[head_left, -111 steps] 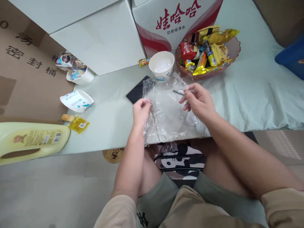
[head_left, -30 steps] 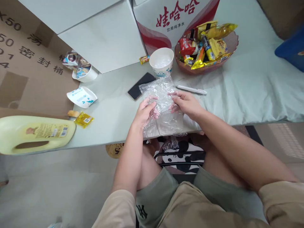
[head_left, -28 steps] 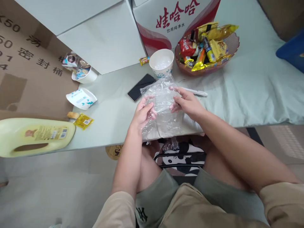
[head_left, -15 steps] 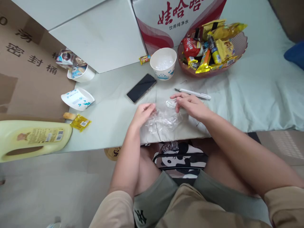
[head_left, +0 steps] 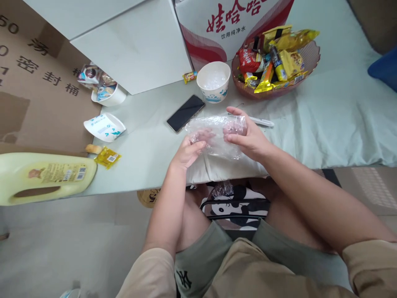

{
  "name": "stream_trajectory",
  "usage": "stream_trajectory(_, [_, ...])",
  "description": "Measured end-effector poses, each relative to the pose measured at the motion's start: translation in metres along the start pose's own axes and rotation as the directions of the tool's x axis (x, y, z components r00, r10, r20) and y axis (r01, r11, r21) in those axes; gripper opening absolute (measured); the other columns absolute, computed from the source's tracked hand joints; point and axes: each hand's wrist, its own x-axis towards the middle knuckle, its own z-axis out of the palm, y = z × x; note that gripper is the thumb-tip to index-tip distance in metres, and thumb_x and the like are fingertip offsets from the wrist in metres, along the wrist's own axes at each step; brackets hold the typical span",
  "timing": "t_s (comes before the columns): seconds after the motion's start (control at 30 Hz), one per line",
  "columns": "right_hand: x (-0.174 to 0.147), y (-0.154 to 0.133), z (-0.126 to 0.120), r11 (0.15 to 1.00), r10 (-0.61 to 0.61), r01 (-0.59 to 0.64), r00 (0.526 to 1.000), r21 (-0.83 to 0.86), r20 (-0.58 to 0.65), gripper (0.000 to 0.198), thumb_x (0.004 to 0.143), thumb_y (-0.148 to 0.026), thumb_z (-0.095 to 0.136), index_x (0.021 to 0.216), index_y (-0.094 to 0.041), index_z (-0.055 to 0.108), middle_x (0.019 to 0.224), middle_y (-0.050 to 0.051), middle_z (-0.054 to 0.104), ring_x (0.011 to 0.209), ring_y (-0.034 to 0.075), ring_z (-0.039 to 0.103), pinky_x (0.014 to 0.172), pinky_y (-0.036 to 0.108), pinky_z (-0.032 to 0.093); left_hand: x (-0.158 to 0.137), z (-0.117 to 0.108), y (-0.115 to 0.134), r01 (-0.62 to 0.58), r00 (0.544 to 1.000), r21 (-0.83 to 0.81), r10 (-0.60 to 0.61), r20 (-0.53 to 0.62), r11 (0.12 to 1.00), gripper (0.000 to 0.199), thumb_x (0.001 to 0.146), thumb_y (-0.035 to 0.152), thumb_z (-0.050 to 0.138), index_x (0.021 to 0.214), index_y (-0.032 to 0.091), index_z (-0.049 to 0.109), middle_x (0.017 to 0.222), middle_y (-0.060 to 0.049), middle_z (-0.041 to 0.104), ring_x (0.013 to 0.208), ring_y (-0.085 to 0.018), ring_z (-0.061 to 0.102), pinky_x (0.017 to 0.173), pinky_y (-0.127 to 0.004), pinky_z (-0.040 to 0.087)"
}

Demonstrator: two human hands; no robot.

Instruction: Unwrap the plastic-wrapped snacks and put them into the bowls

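A crinkled sheet of clear plastic wrap [head_left: 217,142] stretches between my two hands, above the front edge of the cloth-covered surface. My left hand [head_left: 188,150] grips its left side, thumb on the near face and fingers seen through the film. On the right side, my right hand [head_left: 249,138] has its thumb in front and its fingers behind the plastic, with the index finger reaching past the top edge. Just beyond my right hand lies a white utility knife [head_left: 263,122], partly hidden by it. A black phone [head_left: 185,113] rests past my left hand.
A paper cup [head_left: 214,93] with clear plastic inside stands beside a pink bowl [head_left: 279,96] of snacks, before a water carton [head_left: 204,45]. To the left are a tipped paper cup [head_left: 104,126], a yellow wrapper [head_left: 107,157] and a yellow jug [head_left: 74,186]. A panda-print bag [head_left: 232,207] sits between the knees.
The bunched plastic wrap has been lifted and spread out between my hands. My right hand has turned, with its thumb now in front of the film.
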Motion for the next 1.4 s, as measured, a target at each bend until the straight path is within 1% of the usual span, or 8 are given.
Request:
stream_trajectory(0.23, [0.012,0.010,0.000,0.973,0.167,-0.161,0.986,-0.165,0.023,0.016,0.081,-0.032,0.068,0.091,-0.020,0.068,0.068,-0.001,0.062,0.055,0.013,0.054,0.056,0.029,0.045,0.012,-0.001,-0.001,-0.077,0.982,0.092,0.092,-0.164,0.993,0.030,0.067,0.033,0.085,0.088,0.020,0.068,0.070,0.002,0.069,0.062,-0.014,0.068,0.057,-0.023,0.052])
stream_trajectory(0.4, [0.013,0.005,-0.007,0.995,0.088,-0.089,0.996,-0.051,-0.029,0.027,0.082,-0.032,0.067,0.108,-0.023,0.068,0.062,-0.005,0.055,0.049,0.011,0.048,0.048,0.025,0.038,0.010,-0.009,0.005,-0.034,0.993,0.090,0.044,-0.107,0.995,0.034,0.067,0.035,0.082,0.096,0.023,0.068,0.057,0.004,0.062,0.049,-0.015,0.060,0.049,-0.026,0.049])
stream_trajectory(0.57, [0.007,-0.004,-0.014,0.984,0.047,-0.068,0.990,0.166,0.132,0.029,0.081,-0.050,0.062,0.080,-0.021,0.065,0.069,0.002,0.062,0.055,0.016,0.057,0.050,0.030,0.046,0.001,-0.014,0.015,-0.053,0.998,0.033,0.054,-0.024,0.998,0.034,0.075,0.051,0.070,0.066,0.020,0.057,0.063,-0.002,0.061,0.057,-0.018,0.061,0.052,-0.031,0.051])
stream_trajectory(0.8, [0.009,0.008,-0.016,0.976,0.100,-0.102,0.995,-0.194,-0.022,0.051,0.070,-0.030,0.074,0.114,-0.024,0.049,0.072,-0.004,0.060,0.055,0.014,0.053,0.051,0.026,0.039,0.009,-0.013,0.000,-0.135,0.985,0.260,0.157,-0.065,0.956,0.038,0.059,0.020,0.085,0.084,0.022,0.056,0.068,0.005,0.057,0.054,-0.007,0.049,0.051,-0.020,0.038])
stream_trajectory(1.03, [0.019,0.014,-0.017,0.890,-0.200,0.077,0.952,-0.449,-0.231,0.015,0.077,-0.028,0.062,0.088,-0.023,0.054,0.078,0.000,0.061,0.075,0.019,0.057,0.072,0.035,0.044,0.024,-0.019,-0.009,-0.335,0.754,0.503,0.547,-0.363,0.796,0.032,0.073,0.031,0.084,0.087,0.024,0.056,0.079,0.002,0.059,0.073,-0.012,0.060,0.068,-0.024,0.049])
stream_trajectory(1.17, [0.012,0.010,-0.007,0.737,-0.402,0.271,0.912,-0.620,-0.079,0.007,0.083,-0.030,0.054,0.085,-0.024,0.051,0.080,0.002,0.062,0.077,0.020,0.055,0.077,0.036,0.042,0.022,-0.004,-0.019,-0.325,0.906,0.480,0.415,-0.090,0.815,0.048,0.078,0.060,0.078,0.105,0.023,0.064,0.097,-0.006,0.071,0.091,-0.020,0.069,0.079,-0.032,0.055])
stream_trajectory(1.27, [0.009,0.011,0.004,0.807,-0.307,0.306,0.948,-0.504,0.083,0.011,0.087,-0.035,0.051,0.089,-0.024,0.050,0.079,0.001,0.061,0.070,0.017,0.052,0.070,0.033,0.041,0.022,0.013,-0.027,-0.314,0.949,0.380,0.291,0.120,0.870,0.080,0.069,0.068,0.082,0.132,0.024,0.059,0.132,-0.014,0.068,0.123,-0.029,0.065,0.099,-0.039,0.053])
stream_trajectory(1.4, [0.012,0.013,0.009,0.931,-0.230,0.266,0.959,-0.250,0.164,0.019,0.090,-0.041,0.052,0.087,-0.023,0.050,0.085,0.001,0.063,0.075,0.016,0.056,0.073,0.032,0.046,0.024,0.027,-0.026,-0.264,0.964,0.281,0.261,0.049,0.923,0.068,0.068,0.065,0.085,0.118,0.022,0.069,0.117,-0.010,0.075,0.104,-0.023,0.072,0.091,-0.035,0.056])
